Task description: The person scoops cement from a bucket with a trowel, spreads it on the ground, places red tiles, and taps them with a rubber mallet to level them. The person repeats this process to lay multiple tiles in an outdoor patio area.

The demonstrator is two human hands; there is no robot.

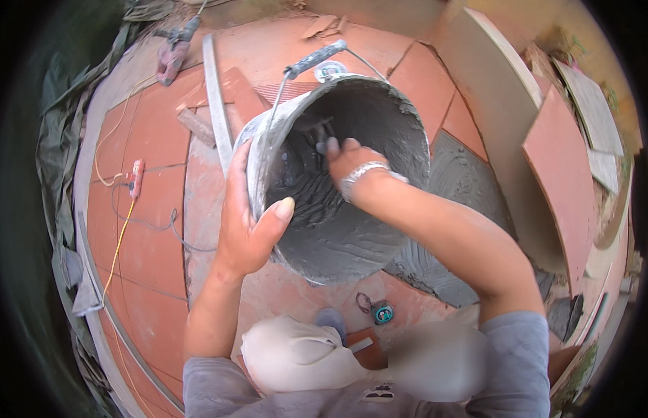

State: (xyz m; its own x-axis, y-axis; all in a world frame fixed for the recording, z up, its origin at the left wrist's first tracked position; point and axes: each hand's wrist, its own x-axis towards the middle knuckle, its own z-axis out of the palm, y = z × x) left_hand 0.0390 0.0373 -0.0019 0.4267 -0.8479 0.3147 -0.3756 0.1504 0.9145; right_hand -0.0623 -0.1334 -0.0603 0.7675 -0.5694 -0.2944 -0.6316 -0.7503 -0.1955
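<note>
A mortar-smeared bucket (pixel 400 115) is tipped with its mouth toward me, its wire handle with a grey grip (pixel 317 59) raised at the far side. Wet grey mortar (pixel 313 209) coats the inside. My left hand (pixel 251 230) clasps the bucket's left rim, thumb over the edge and fingers along the outer wall. Inside the bucket, my right hand (pixel 358 167) is closed around what looks like a trowel (pixel 325 131); its metal shank shows, while most of the blade is hard to make out in the shade. Combed mortar (pixel 466 181) covers the floor to the right.
Red tiles (pixel 153 233) cover the floor at left, crossed by cords and a red power strip (pixel 136 177). A power drill (pixel 174 56) and a metal bar (pixel 216 94) lie beyond. Boards and a tile (pixel 564 181) lean at right. A teal tape measure (pixel 382 312) is near me.
</note>
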